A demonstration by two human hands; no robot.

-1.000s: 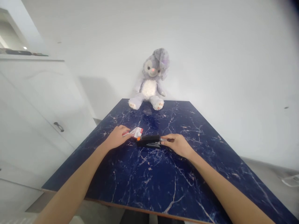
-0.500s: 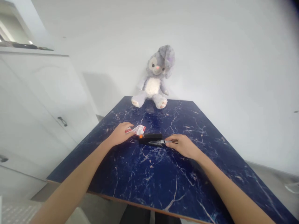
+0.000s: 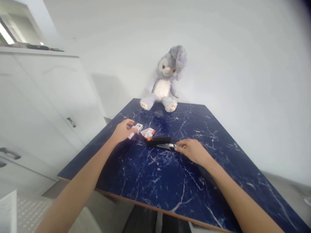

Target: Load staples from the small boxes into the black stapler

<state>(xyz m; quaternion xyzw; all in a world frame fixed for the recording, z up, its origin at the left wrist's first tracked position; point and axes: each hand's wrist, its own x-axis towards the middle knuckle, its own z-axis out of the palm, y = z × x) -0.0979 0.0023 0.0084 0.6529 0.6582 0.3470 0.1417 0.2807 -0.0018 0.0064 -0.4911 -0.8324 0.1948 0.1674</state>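
My left hand (image 3: 124, 130) is closed round a small white box (image 3: 138, 128), which looks like a staple box, with dark markings on its face. Just right of it on the table lies a red-and-white box or card (image 3: 148, 132); which of the two I cannot tell. A black stapler (image 3: 159, 139) with an orange patch at its left end lies opened sideways, its silver magazine showing along the near side. My right hand (image 3: 189, 148) pinches the right end of that metal part between thumb and fingers.
The dark blue marble-patterned table (image 3: 155, 184) narrows towards the wall. A grey plush rabbit (image 3: 162, 84) sits at its far edge, leaning on the wall. White cabinets (image 3: 48, 106) with dark handles stand to the left.
My left hand has drawn back from the red-and-white piece and now shows the white box tilted in its fingers. My right hand stays at the stapler. The view has shifted slightly.
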